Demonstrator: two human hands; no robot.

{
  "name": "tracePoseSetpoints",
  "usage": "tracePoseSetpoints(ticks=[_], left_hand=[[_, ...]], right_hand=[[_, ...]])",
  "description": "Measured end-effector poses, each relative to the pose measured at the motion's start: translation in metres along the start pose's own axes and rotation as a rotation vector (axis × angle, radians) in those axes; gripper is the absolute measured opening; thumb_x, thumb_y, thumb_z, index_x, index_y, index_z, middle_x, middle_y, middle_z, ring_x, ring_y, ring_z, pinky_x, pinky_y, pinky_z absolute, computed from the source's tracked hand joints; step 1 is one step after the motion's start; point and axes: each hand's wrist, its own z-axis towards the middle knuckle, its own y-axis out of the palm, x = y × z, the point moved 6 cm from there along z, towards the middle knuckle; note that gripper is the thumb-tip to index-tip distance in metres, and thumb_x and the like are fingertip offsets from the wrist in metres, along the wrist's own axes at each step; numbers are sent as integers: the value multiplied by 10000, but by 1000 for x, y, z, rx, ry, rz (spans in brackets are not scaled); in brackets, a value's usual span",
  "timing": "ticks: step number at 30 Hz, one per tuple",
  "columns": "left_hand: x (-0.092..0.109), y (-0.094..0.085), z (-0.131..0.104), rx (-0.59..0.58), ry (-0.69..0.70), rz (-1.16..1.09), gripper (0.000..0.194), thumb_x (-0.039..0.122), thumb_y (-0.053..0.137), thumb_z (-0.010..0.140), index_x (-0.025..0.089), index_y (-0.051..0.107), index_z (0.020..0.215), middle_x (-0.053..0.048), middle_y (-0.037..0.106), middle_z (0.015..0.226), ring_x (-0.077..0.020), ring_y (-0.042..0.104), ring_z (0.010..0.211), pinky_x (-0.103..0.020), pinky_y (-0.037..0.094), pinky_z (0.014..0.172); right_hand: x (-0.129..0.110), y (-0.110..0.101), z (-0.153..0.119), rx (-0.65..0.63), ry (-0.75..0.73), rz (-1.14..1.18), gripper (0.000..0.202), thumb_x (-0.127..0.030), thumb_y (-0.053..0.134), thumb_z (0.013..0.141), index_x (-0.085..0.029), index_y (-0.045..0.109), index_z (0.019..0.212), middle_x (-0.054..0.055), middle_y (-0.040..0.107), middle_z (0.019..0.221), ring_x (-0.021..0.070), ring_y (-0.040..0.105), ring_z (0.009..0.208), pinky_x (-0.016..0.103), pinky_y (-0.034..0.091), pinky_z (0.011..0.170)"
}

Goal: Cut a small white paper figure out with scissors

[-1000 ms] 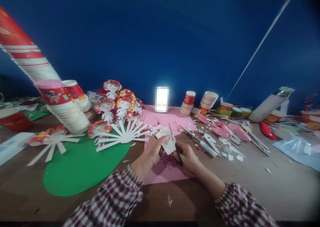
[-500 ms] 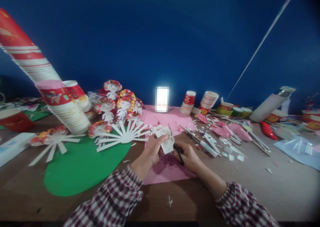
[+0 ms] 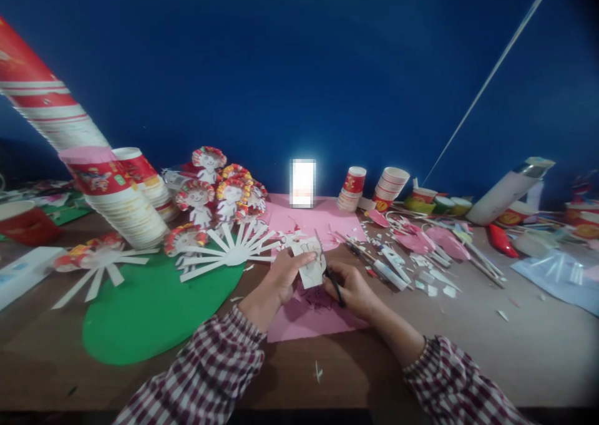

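My left hand (image 3: pixel 281 276) is closed on a small piece of white paper (image 3: pixel 312 276) with dark drawn lines, thumb on top. Black-handled scissors (image 3: pixel 335 286) are gripped in my right hand (image 3: pixel 354 291), their blades pointing up and away along the paper's right edge. Whether the blades are parted is hard to see. Both hands are over a pink sheet (image 3: pixel 292 328) that carries dark scribbled marks or scraps. Left of them, a fan of white paper strips (image 3: pixel 236 254) overlaps a green oval sheet (image 3: pixel 154 319).
Paper-cup stacks (image 3: pixel 121 206) lean at the left, beside paper figures (image 3: pixel 196 201) with frilled red and yellow rims. More cups (image 3: pixel 352 189) stand behind. Pens (image 3: pixel 388 274), paper scraps (image 3: pixel 433 281) and a red object (image 3: pixel 502 241) lie to the right. A bright pixelated rectangle (image 3: pixel 303 183) is at the back.
The view has shifted very slightly. The paper and scissors stay almost in the same place, with only a small turn of the paper between my hands.
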Motion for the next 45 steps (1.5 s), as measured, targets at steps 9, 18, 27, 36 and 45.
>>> tracePoseSetpoints(ticks=[9, 18, 27, 36, 45], left_hand=[[3, 3, -3, -9, -32, 6, 327, 206, 799, 525, 86, 675, 804, -75, 697, 683, -179, 626, 580, -304, 495, 583], [4, 3, -4, -6, -37, 8, 295, 207, 819, 502, 103, 674, 737, -62, 694, 659, -167, 620, 562, -283, 484, 566], [6, 3, -6, -21, -38, 41, 290, 218, 811, 520, 100, 681, 750, -64, 690, 659, -174, 618, 559, -292, 472, 564], [3, 0, -2, -72, -37, 24, 281, 202, 805, 542, 111, 677, 775, -51, 686, 678, -149, 608, 562, -273, 484, 569], [4, -2, -4, -87, -49, 86, 240, 218, 781, 583, 114, 686, 777, -61, 685, 667, -164, 617, 558, -288, 486, 579]], right_hand=[[-9, -2, 0, -15, 9, 15, 165, -288, 612, 786, -142, 629, 860, -2, 540, 688, 111, 452, 608, 211, 383, 567], [-7, -4, 0, -22, 8, 5, 237, -374, 635, 787, -147, 637, 853, 3, 555, 669, 134, 478, 630, 220, 398, 580], [-15, -5, -1, -41, 17, 21, 242, -373, 640, 790, -134, 604, 789, -2, 521, 672, 115, 425, 604, 221, 369, 572], [-14, -5, -2, -68, 13, 3, 251, -381, 635, 800, -132, 604, 796, -5, 513, 663, 108, 414, 595, 210, 350, 541], [-17, -4, -2, -99, 24, 32, 297, -433, 603, 812, -141, 574, 767, -6, 494, 660, 114, 422, 601, 218, 351, 548]])
